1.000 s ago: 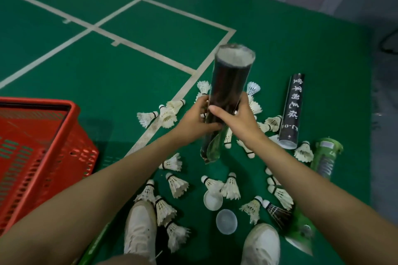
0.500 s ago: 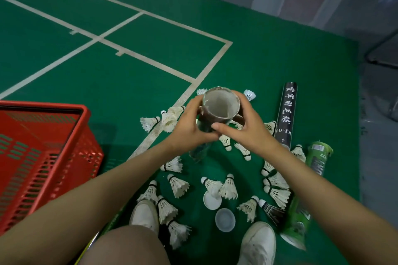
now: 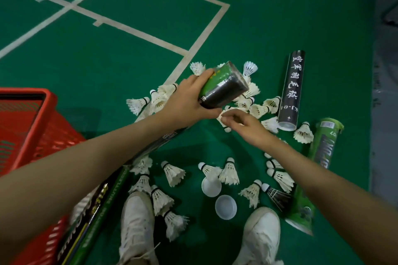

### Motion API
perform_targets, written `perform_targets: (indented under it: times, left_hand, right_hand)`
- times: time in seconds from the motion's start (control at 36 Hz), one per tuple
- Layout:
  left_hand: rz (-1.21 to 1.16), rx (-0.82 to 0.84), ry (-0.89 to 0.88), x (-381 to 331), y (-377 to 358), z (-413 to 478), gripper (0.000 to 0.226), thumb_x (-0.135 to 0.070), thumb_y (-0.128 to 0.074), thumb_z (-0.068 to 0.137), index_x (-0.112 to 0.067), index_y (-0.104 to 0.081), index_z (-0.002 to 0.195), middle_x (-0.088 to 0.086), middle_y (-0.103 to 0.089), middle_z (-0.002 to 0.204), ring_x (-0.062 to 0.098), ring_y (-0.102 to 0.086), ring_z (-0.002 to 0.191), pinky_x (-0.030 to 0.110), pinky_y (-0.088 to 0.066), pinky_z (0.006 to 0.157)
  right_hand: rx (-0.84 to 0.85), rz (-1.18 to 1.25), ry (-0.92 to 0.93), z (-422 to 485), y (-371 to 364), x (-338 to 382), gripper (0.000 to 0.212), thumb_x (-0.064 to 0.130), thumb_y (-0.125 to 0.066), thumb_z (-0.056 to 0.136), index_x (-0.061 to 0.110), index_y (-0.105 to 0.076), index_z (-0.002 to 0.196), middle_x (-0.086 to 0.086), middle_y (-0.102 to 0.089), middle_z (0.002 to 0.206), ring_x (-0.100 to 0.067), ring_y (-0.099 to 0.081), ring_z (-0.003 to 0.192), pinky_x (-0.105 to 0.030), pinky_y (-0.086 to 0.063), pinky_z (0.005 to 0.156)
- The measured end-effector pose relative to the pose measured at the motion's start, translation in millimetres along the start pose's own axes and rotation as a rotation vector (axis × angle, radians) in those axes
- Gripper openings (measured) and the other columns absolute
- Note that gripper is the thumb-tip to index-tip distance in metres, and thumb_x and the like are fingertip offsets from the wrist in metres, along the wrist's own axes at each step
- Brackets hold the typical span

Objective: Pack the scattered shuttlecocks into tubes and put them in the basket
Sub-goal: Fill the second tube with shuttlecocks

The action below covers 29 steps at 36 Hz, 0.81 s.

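Above the middle of the green floor (image 3: 107,66), the left hand (image 3: 189,101) grips a dark tube (image 3: 224,89), fingers and thumb wrapped round its near end, which the palm hides. The tube is held off the floor and tilts away to the right; it is blurred and seen nearly end-on, so its length and whether it is capped are hard to make out. Just beside it, the right hand (image 3: 245,127) hovers with its fingers loosely curled and thumb close to forefinger. A white shuttlecock lies right under those fingertips, and I cannot tell whether they pinch it or hold nothing. White shuttlecocks (image 3: 173,173) are scattered on the floor around both hands, some hidden beneath them, with one black shuttlecock (image 3: 277,197) among those near the right forearm. A black tube (image 3: 290,90) with white lettering lies toward the right edge of the floor, and a green tube (image 3: 321,163) lies beyond it, its lower end behind the right forearm. A long tube (image 3: 97,211) runs under the left forearm, mostly covered and cut off at the bottom. The red basket (image 3: 25,118) stands at the left edge, only partly in view. Two white caps (image 3: 226,206) lie between the white shoes (image 3: 137,221), whose heels are cut off.
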<state>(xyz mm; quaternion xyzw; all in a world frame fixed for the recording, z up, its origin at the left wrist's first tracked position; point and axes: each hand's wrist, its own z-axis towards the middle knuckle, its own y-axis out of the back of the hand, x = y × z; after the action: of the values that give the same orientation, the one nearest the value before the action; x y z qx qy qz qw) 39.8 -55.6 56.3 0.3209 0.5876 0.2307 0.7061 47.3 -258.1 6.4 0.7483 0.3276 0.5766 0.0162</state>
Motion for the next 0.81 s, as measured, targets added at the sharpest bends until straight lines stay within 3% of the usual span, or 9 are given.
perform_targets:
  times: [0.08,0.17,0.28,0.42,0.5,0.56,0.67,0.75,0.81]
  left_hand:
    - [0.115,0.091,0.056,4,-12,15,0.097,-0.049,-0.076,0.067,-0.03,-0.026,0.148,0.009,-0.049,0.118,0.025,-0.043,0.11,0.039,-0.043,0.096]
    - [0.227,0.2,0.101,9,-28,25,0.095,-0.047,-0.075,0.071,-0.031,-0.023,0.149,0.013,-0.049,0.118,0.03,-0.044,0.112,0.04,-0.043,0.095]
    - [0.263,0.314,0.204,24,-45,28,0.098,-0.05,-0.073,0.072,-0.032,-0.017,0.15,0.02,-0.047,0.126,0.038,-0.046,0.115,0.043,-0.043,0.096]
    - [0.204,0.424,0.313,43,-57,14,0.099,-0.054,-0.07,0.077,-0.025,-0.012,0.152,0.018,-0.046,0.129,0.035,-0.053,0.106,0.033,-0.044,0.081]
    - [0.162,0.492,0.371,56,-63,3,0.103,-0.057,-0.071,0.075,-0.024,-0.012,0.151,0.017,-0.049,0.131,0.034,-0.055,0.105,0.038,-0.048,0.088]
    - [0.16,0.541,0.405,63,-67,-3,0.106,-0.06,-0.071,0.072,-0.026,-0.01,0.152,0.017,-0.042,0.139,0.036,-0.053,0.112,0.042,-0.047,0.095]
    - [0.149,0.61,0.459,72,-73,-16,0.108,-0.064,-0.071,0.069,-0.03,-0.01,0.152,0.018,-0.03,0.151,0.036,-0.053,0.116,0.043,-0.045,0.099]
    - [0.085,0.583,0.464,74,-73,-26,0.105,-0.06,-0.074,0.069,-0.03,-0.014,0.15,0.015,-0.042,0.14,0.033,-0.055,0.11,0.041,-0.046,0.097]
    - [0.083,0.563,0.461,73,-71,-34,0.101,-0.056,-0.073,0.073,-0.031,-0.014,0.15,0.012,-0.044,0.134,0.031,-0.054,0.108,0.037,-0.046,0.095]
  right_hand:
    - [0.04,-0.105,-0.118,16,-7,-32,0.021,0.027,-0.059,0.093,0.014,-0.06,0.11,-0.002,-0.065,0.106,-0.018,-0.06,0.101,-0.021,-0.043,0.08]
    - [0.107,-0.308,-0.267,30,-15,-60,0.035,0.026,-0.062,0.091,0.009,-0.057,0.12,-0.009,-0.06,0.125,-0.025,-0.056,0.114,-0.03,-0.044,0.095]
    - [0.234,-0.532,-0.316,34,-31,-80,0.047,0.03,-0.064,0.089,0.009,-0.051,0.129,-0.015,-0.049,0.136,-0.029,-0.05,0.121,-0.029,-0.041,0.097]
    - [0.255,-0.808,-0.49,24,-57,-96,0.086,0.05,-0.064,0.084,0.01,-0.02,0.147,-0.017,-0.027,0.147,-0.037,-0.032,0.133,-0.044,-0.036,0.104]
    - [0.248,-0.647,-0.636,18,-70,-115,0.098,0.048,-0.066,0.082,0.008,-0.005,0.147,-0.015,-0.033,0.146,-0.035,-0.041,0.129,-0.042,-0.042,0.101]
    - [0.257,-0.549,-0.681,14,-77,-126,0.095,0.041,-0.067,0.083,0.006,-0.002,0.145,-0.014,-0.044,0.141,-0.033,-0.049,0.123,-0.042,-0.044,0.099]
    - [0.079,-0.403,-0.592,12,-72,-125,0.06,0.025,-0.062,0.088,0.005,-0.024,0.129,-0.008,-0.054,0.126,-0.027,-0.056,0.105,-0.037,-0.048,0.085]
    - [-0.217,0.017,-0.411,13,-57,-106,0.036,0.018,-0.063,0.089,0.01,-0.041,0.118,-0.006,-0.058,0.107,-0.015,-0.057,0.078,-0.027,-0.045,0.061]
    - [-0.363,0.338,-0.328,15,-46,-93,0.028,0.02,-0.065,0.088,0.018,-0.052,0.112,-0.002,-0.063,0.104,-0.012,-0.06,0.083,-0.022,-0.045,0.062]
